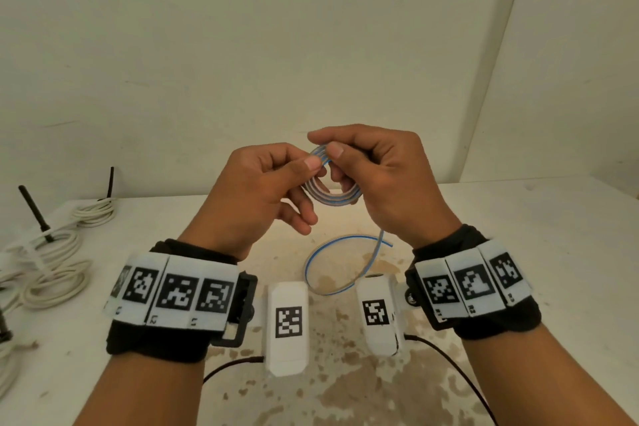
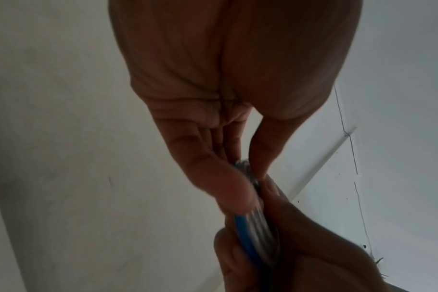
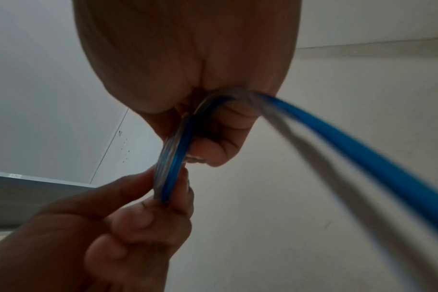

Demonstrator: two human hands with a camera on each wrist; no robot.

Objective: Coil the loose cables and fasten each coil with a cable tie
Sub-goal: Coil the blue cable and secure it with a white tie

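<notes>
Head view: both hands [image 1: 262,190] pinch upright coil [image 1: 332,195], tail [image 1: 340,266] hanging.

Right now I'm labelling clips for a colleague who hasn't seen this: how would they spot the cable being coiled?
Start at the white table, then look above its middle, where the left hand and right hand meet. Both pinch a small coil, the blue-and-white cable, its tail hanging to the tabletop. The white coils at the table's left carry no blue.

The wristbands [image 1: 173,290] behind the hands bear square code markers; the tiny labels beneath, perhaps "L2", are too blurred to read.
</notes>
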